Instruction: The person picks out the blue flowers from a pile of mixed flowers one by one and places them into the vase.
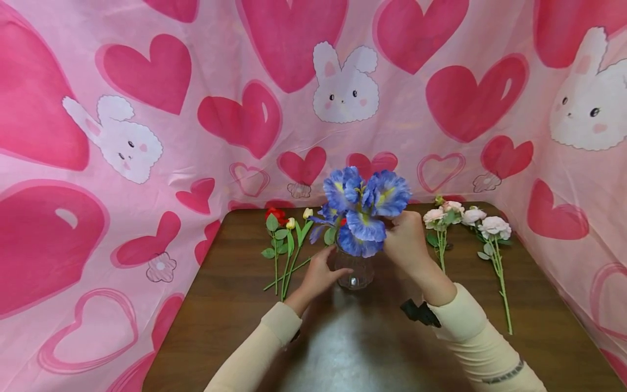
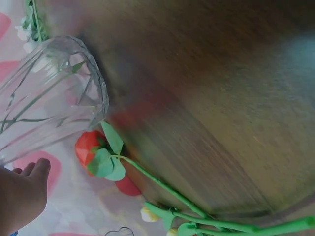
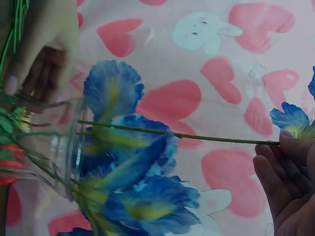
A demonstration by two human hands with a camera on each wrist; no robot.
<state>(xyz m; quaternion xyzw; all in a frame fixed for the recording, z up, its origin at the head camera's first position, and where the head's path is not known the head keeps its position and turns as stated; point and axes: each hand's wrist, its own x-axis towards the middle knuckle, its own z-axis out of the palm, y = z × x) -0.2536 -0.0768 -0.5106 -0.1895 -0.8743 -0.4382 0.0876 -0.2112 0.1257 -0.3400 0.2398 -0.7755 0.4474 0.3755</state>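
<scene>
My right hand (image 1: pixel 406 239) pinches the thin green stem of a blue iris (image 3: pixel 295 120) between thumb and fingers. That stem runs from the fingertips down into the mouth of a clear glass vase (image 1: pixel 360 272). More blue iris blossoms (image 3: pixel 138 177) lean out over the rim, with green stems and a red flower visible at the glass. Close at the vase's left side is my left hand (image 1: pixel 318 275), its fingers relaxed and curved. In the head view its thumb overlaps the front of the glass; the left wrist view shows a narrow gap between the fingers and the vase.
Left of the vase lie a red rose (image 1: pixel 276 215) and yellow tulips (image 1: pixel 291 224) with long stems. To the right, pale pink flowers (image 1: pixel 495 228) lie on the brown table (image 1: pixel 235 343). Pink heart-patterned cloth (image 1: pixel 294 136) hangs around the table's back and sides.
</scene>
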